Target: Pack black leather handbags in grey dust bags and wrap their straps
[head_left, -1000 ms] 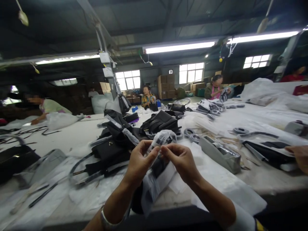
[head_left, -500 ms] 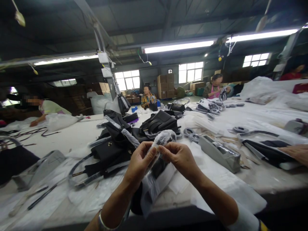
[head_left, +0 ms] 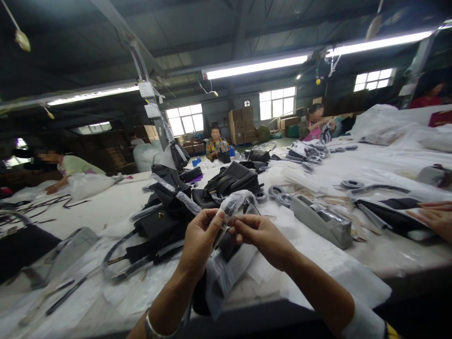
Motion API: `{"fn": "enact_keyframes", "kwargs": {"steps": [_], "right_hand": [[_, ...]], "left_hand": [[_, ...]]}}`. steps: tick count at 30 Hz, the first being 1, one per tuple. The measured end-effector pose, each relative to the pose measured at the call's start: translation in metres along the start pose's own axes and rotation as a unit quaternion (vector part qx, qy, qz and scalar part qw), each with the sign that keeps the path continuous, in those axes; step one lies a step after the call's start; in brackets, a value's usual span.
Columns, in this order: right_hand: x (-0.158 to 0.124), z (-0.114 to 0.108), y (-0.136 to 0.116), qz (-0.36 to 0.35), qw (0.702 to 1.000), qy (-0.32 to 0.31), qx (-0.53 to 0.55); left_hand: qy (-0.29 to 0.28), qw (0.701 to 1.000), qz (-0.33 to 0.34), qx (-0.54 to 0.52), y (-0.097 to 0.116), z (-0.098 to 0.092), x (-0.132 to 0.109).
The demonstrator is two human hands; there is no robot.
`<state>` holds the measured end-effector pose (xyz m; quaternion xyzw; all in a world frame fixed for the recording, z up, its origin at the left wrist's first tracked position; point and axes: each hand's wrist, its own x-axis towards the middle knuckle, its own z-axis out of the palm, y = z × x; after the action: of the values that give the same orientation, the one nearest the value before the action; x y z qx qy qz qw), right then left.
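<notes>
My left hand [head_left: 202,236] grips a bag handle [head_left: 237,201] wrapped in clear plastic film, thumb on top. Close beside it, my right hand [head_left: 258,234] has its thumb and fingers pinched together at the wrap's edge; a small pale bit seems to show at the fingertips. Below both hands hangs a dark bag [head_left: 202,294], partly covered by white film [head_left: 223,278] and reaching past the table's front edge. Just beyond my left hand lies a black handbag [head_left: 153,230] with a gold clasp, its strap [head_left: 112,247] also wrapped.
A grey tape dispenser [head_left: 319,221] stands right of my hands. More black bags [head_left: 231,179] are heaped ahead. A co-worker's hand [head_left: 436,217] rests by a black bag [head_left: 384,214] at the right. Another dispenser [head_left: 67,254] and a thin black tool [head_left: 65,296] lie left.
My right hand has shifted slightly down and its fingers have curled in more. My left hand keeps its hold on the handle. The co-worker's hand at the right has moved a little.
</notes>
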<state>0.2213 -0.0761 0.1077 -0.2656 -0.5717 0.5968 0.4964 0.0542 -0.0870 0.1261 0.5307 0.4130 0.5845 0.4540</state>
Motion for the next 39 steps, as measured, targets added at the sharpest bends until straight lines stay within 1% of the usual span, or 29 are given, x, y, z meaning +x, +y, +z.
{"fn": "enact_keyframes", "kwargs": {"steps": [1, 2, 6, 8, 11, 13, 16, 18, 24, 27, 30, 35, 39], "right_hand": [[-0.002, -0.002, 0.001, 0.014, 1.0, -0.005, 0.013], [-0.003, -0.004, 0.001, 0.017, 1.0, 0.001, 0.004], [-0.007, -0.006, -0.003, -0.025, 0.993, 0.046, -0.104], [-0.007, -0.006, -0.005, -0.011, 0.995, 0.038, -0.088], [-0.005, -0.005, -0.006, 0.024, 0.999, 0.016, -0.027], [-0.004, -0.004, -0.006, 0.02, 0.999, 0.014, -0.021], [-0.004, -0.001, -0.007, -0.011, 0.998, 0.025, -0.061], [-0.005, 0.0, -0.007, -0.019, 0.996, 0.026, -0.082], [-0.003, -0.005, -0.004, 0.007, 1.0, -0.008, -0.01], [-0.002, -0.005, -0.003, -0.014, 1.0, -0.014, -0.024], [0.0, -0.002, 0.0, -0.031, 0.999, -0.001, -0.038], [0.007, -0.001, 0.015, -0.055, 0.996, 0.043, -0.053], [0.01, 0.0, 0.024, -0.092, 0.995, 0.035, -0.027]], "left_hand": [[-0.003, 1.0, 0.009, 0.014, -0.002, -0.001, 0.0], [-0.005, 0.999, 0.019, 0.029, -0.003, -0.001, 0.001], [-0.006, 0.997, 0.045, 0.059, -0.009, -0.001, 0.003], [-0.004, 0.997, 0.05, 0.06, -0.01, -0.001, 0.003], [-0.002, 0.997, 0.051, 0.064, -0.011, -0.002, 0.003], [-0.002, 0.997, 0.046, 0.061, -0.011, -0.003, 0.003], [0.004, 0.997, 0.044, 0.06, -0.009, -0.003, 0.003], [0.008, 0.997, 0.046, 0.06, -0.008, -0.003, 0.002], [-0.001, 0.998, 0.036, 0.052, -0.007, -0.002, 0.0], [-0.002, 0.998, 0.035, 0.045, -0.006, -0.001, -0.001], [-0.011, 0.999, 0.032, 0.036, -0.004, -0.001, -0.001], [-0.01, 1.0, 0.011, 0.017, -0.002, 0.0, -0.003], [-0.014, 1.0, -0.002, 0.009, -0.002, 0.0, -0.003]]}}
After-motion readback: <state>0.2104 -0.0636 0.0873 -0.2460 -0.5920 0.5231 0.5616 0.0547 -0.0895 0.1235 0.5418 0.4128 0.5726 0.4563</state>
